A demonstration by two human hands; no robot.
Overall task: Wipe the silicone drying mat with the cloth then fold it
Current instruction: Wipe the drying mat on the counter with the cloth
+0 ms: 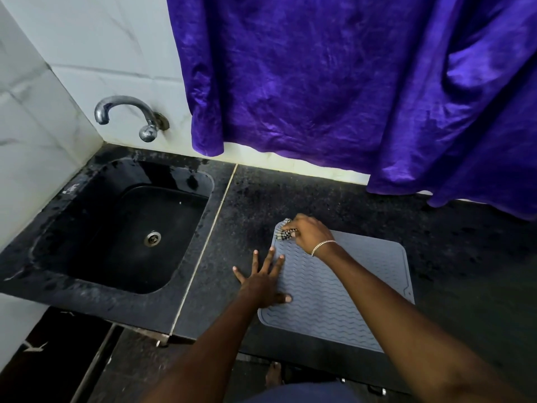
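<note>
My right grip (309,234) bunches the cloth (284,231) on the far corner of the mat (313,303), just beyond my left grip (261,282), spread flat, pinning its edge. Wiping looks underway; folding remains.

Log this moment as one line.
step: wipe | right hand: grips black-white checked cloth on far-left corner of grey ridged silicone mat | left hand: flat on mat's left edge | fold: not done

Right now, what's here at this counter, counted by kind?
2 hands: left hand, right hand
1 grey wavy silicone drying mat
1 black-and-white checked cloth
1 purple fabric curtain
1 chrome wall tap
1 black stone sink
Total: 7
</note>
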